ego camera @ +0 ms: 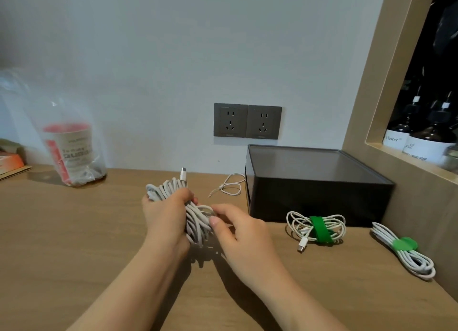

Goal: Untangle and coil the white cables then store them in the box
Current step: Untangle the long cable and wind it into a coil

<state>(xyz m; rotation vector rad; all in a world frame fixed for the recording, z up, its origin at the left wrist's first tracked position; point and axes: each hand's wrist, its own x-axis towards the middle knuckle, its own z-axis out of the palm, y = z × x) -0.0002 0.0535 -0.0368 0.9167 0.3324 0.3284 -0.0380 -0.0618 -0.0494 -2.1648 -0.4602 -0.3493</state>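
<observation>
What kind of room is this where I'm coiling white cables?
Likely a home or hotel room, perhaps near a bathroom: a wooden counter, two wall sockets, and a wall niche holding liquid soap bottles.

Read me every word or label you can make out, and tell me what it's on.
"Master": label on the left dark bottle.
"LIQUID SOAP": label on the neighbouring bottle; its smaller print is unreadable.
"To make": paper cup; the lines below are blurred.
Orange box: print too blurred to read.

White cables [171,189]; black box [319,194]; green straps [319,228]; tan wood-grain desk [74,231]; grey sockets [247,121]
</observation>
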